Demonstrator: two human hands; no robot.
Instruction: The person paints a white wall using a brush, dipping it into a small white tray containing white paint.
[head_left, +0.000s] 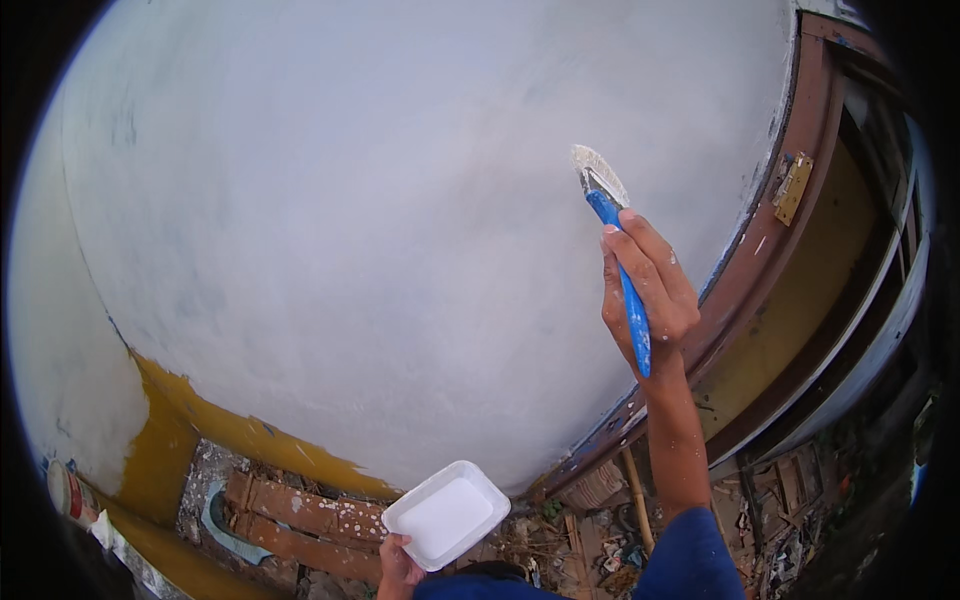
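My right hand (651, 277) grips the blue handle of a paintbrush (611, 202), its bristles coated in white paint and pointing up. The bristles are over a wall (360, 225) covered in uneven white paint with greyish patches; whether they touch it I cannot tell. Low in the view, my left hand (401, 562) holds a white rectangular plastic tray (491, 502) by its near left corner. White paint (446, 517) lies inside that tray. Small white spatters mark my right hand and forearm.
Right of the wall runs a brown wooden frame (787, 247) with a brass-coloured hinge (793, 191). A mustard-yellow strip (300, 457) borders the wall's bottom. Below are paint-spotted brown planks (315, 510), a bamboo pole (637, 502) and scattered debris. At lower left stands a can (69, 491).
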